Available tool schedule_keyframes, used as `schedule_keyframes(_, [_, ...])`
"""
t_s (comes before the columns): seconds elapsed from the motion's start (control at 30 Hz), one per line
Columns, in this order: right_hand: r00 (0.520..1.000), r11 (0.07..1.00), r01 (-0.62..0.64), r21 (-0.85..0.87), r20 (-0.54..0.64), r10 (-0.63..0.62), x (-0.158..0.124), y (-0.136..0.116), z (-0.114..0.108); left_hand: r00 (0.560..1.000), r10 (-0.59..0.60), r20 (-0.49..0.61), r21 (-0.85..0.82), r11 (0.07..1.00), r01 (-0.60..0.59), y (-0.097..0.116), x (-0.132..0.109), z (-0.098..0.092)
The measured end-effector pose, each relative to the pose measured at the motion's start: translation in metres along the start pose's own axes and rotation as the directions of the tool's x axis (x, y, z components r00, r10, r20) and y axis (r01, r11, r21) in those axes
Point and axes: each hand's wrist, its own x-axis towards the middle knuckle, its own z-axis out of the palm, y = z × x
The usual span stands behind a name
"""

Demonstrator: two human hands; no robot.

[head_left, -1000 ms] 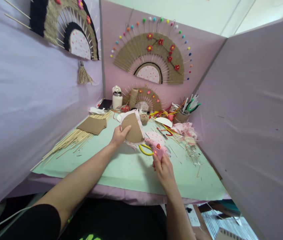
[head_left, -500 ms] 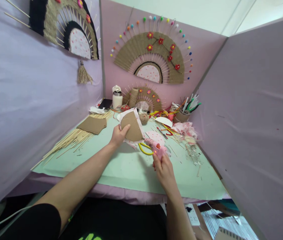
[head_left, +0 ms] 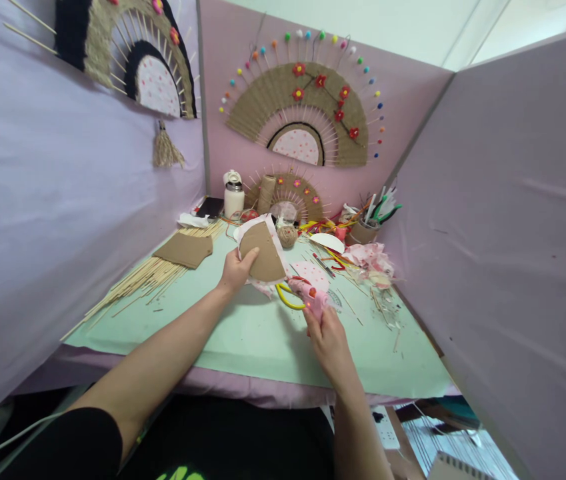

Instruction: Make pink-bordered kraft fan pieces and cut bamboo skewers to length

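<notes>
Cloth-covered panels (head_left: 503, 173) enclose a pale green tabletop (head_left: 247, 353). Above it, the left hand (head_left: 237, 270) has its grip pinched on a fabric-edged cardboard piece (head_left: 261, 253), tilted, probably to offer its lower right corner to the pink glue gun (head_left: 315, 298). The right hand (head_left: 329, 335) wraps its grip round that gun; whether the tip touches is unclear. Dotted fabric (head_left: 311, 273) lies behind; 1 yellow looped handle (head_left: 289, 303) crowds the space below.

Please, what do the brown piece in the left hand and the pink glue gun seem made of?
The brown piece: probably cardboard, being flat, matt and tan; its pale, uneven border looks like fabric. The glue gun: likely plastic, from its smooth, pink, rounded body.
</notes>
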Motion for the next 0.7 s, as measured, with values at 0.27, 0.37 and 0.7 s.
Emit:
schedule_keyframes(0.27, [0.976,0.921,-0.152,-0.358,-0.2,0.084,0.002,0.036,-0.045,0.982,-0.186,0.002,-0.333,0.926,0.176,0.007,0.005,0.005])
schedule_keyframes(0.37, [0.933,0.737,-0.353,-0.577,-0.272,0.234,0.007,0.071,-0.059,0.952,-0.263,0.159,-0.439,0.845,0.307,0.012,0.005,0.004])
schedule_keyframes(0.7, [0.947,0.912,-0.218,-0.347,-0.299,0.113,0.034,0.06,-0.067,0.782,-0.296,0.549,-0.437,0.696,0.57,0.01,0.001,-0.012])
